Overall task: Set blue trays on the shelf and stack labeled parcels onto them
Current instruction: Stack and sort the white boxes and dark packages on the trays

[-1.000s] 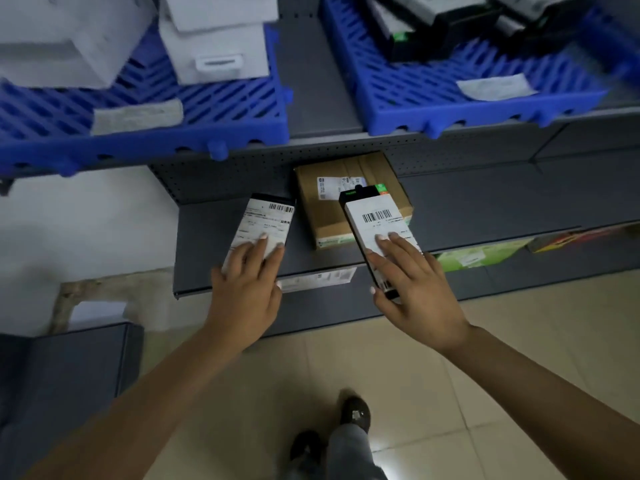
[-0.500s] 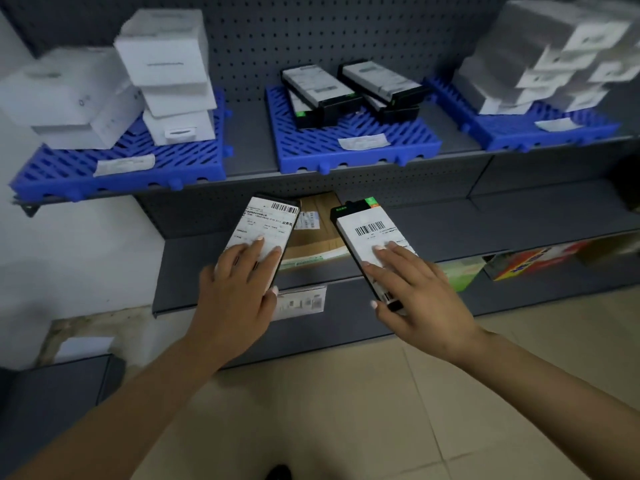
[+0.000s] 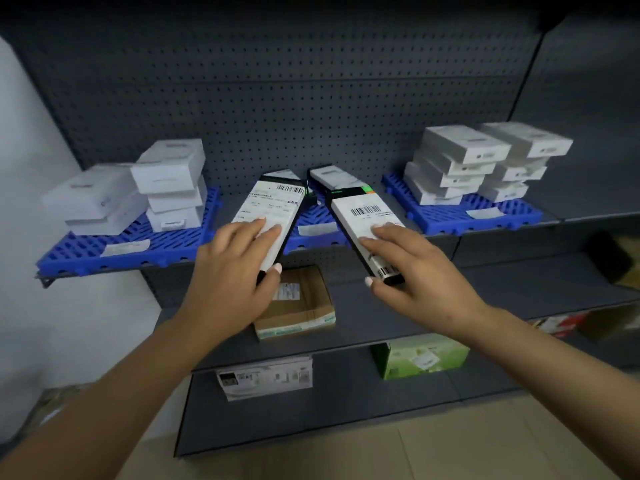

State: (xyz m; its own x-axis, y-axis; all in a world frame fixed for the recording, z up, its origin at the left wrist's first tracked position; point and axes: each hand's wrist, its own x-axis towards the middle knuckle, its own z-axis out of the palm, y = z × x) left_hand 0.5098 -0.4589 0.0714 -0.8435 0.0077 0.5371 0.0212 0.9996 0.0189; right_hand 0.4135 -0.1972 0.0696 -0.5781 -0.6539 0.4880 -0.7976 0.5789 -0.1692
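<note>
My left hand (image 3: 235, 271) grips a long black parcel (image 3: 273, 209) with a white barcode label. My right hand (image 3: 415, 271) grips a second labeled black parcel (image 3: 360, 216). Both parcels are raised in front of the middle blue tray (image 3: 311, 220) on the top shelf, where two more black parcels (image 3: 325, 176) lie partly hidden behind them. A left blue tray (image 3: 131, 244) carries stacked white boxes (image 3: 169, 181). A right blue tray (image 3: 478, 213) holds several white boxes (image 3: 478, 161).
A brown cardboard box (image 3: 298, 306) sits on the middle shelf below my hands. Lower down lie a white printed box (image 3: 266, 375) and a green box (image 3: 422, 355). Red packaging (image 3: 561, 323) shows at the right. A grey pegboard (image 3: 277, 98) backs the shelves.
Both hands lifted their parcels from the lower shelf level up to the middle blue tray, and my view tilted upward toward the top shelf.
</note>
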